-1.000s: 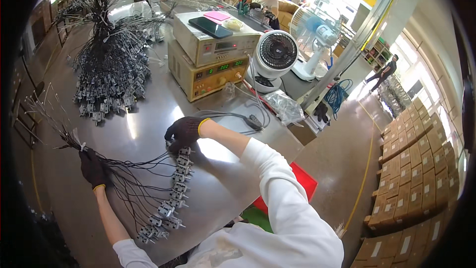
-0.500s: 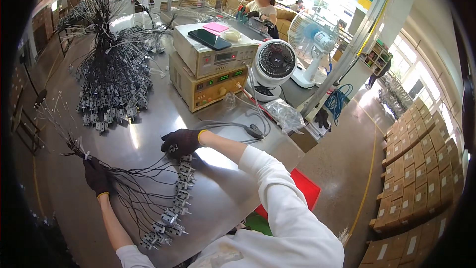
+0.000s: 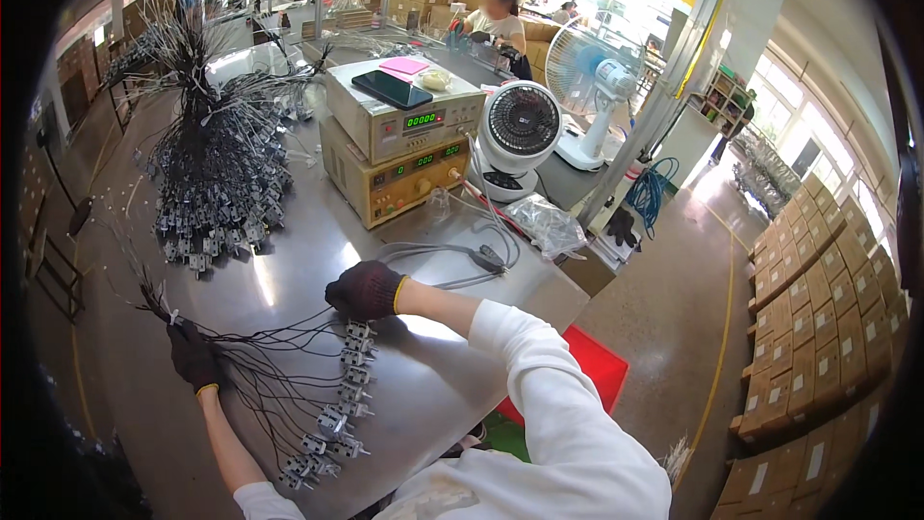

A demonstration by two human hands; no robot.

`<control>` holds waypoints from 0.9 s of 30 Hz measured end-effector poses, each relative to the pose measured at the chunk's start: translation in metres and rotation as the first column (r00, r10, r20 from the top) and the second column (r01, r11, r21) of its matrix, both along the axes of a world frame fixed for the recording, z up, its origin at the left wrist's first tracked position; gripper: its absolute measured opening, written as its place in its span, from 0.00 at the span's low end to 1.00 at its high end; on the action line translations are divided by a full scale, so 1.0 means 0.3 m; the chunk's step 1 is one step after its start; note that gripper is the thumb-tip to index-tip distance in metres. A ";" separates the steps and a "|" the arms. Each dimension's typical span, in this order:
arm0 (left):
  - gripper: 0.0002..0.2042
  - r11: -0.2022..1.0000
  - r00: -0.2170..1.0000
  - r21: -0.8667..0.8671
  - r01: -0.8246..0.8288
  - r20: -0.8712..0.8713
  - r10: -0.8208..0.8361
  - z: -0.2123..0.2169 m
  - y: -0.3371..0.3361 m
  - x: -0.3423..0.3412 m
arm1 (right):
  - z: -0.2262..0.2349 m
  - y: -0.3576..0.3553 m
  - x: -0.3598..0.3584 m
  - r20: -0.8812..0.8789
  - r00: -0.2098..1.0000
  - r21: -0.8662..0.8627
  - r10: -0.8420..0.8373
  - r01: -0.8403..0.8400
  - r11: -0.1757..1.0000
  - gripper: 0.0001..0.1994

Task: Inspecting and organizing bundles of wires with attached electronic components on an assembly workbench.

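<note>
Looking down from the head view, you have both gloved hands on one bundle of thin black wires (image 3: 252, 354) fanned across the steel table (image 3: 289, 274). Your left hand (image 3: 192, 356) is clenched around the gathered end of the bundle, near the table's left edge, where the wires are tied together and their loose tips splay outward past your fist. Your right hand (image 3: 364, 290) sits further along, fingers curled down onto the top of the row of small metal connectors (image 3: 339, 404); whether it pinches one or only presses on them, you cannot tell from here. The connectors run in a curved line from just below your right hand down toward your body, each at the end of its own wire.

Beyond your hands, a much larger heap of the same wired connectors (image 3: 217, 173) lies on the table, well apart from the bundle you hold. Just right of that heap stand two stacked test instruments (image 3: 399, 159) with lit green displays, a dark phone (image 3: 391, 89) lying on top. A grey cable (image 3: 452, 260) loops on the table between the instruments and your right forearm. A small white fan (image 3: 520, 135) stands beside the instruments, and a red bin (image 3: 587, 366) sits below the table's near edge.
</note>
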State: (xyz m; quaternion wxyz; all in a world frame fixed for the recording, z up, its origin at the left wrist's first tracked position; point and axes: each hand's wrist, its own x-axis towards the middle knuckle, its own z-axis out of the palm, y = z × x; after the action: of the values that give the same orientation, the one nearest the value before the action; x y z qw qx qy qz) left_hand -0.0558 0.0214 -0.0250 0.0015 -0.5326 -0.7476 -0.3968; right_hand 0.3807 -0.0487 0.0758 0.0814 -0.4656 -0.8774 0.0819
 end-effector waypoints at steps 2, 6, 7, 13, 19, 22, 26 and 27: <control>0.22 1.000 1.000 -0.024 -0.017 -0.027 0.016 -0.001 0.001 -0.011 | -0.022 0.010 -0.008 0.020 1.000 0.036 -0.020 0.020 0.999 0.11; 0.22 0.999 1.000 0.034 0.014 -0.021 -0.013 0.008 -0.013 0.016 | -0.057 0.028 -0.002 -0.060 0.993 -0.031 -0.099 0.097 0.995 0.14; 0.22 1.000 0.999 0.024 0.012 -0.032 -0.011 0.004 -0.020 0.008 | -0.063 0.028 -0.003 -0.107 0.986 -0.068 -0.127 0.120 0.990 0.16; 0.23 1.000 0.998 0.025 -0.012 -0.056 0.013 -0.027 -0.024 -0.011 | -0.027 -0.015 -0.017 -0.021 0.993 -0.036 -0.115 0.114 0.993 0.16; 0.24 1.000 1.000 -0.013 -0.011 -0.018 0.011 -0.036 -0.060 -0.013 | 0.020 -0.201 -0.051 -0.049 0.999 0.132 0.014 -0.007 0.991 0.14; 0.25 1.000 0.999 0.006 -0.018 -0.032 0.018 -0.036 -0.082 -0.012 | -0.024 -0.236 -0.077 -0.146 0.978 0.401 0.146 -0.077 0.913 0.18; 0.25 0.996 0.998 0.068 0.063 0.012 -0.064 -0.027 -0.113 -0.001 | -0.045 -0.258 -0.084 -0.373 0.928 0.174 0.007 0.062 0.983 0.22; 0.25 0.996 0.998 0.070 0.062 0.012 -0.063 -0.033 -0.115 -0.006 | -0.033 -0.260 -0.082 -0.328 0.945 0.127 -0.016 0.061 0.990 0.23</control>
State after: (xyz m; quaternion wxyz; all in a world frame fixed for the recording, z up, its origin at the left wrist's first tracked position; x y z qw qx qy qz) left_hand -0.0576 -0.0132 -0.0348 0.0023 -0.5524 -0.7164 -0.4262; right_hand 0.3562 -0.1267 0.0658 0.2583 -0.4563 -0.8461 0.0962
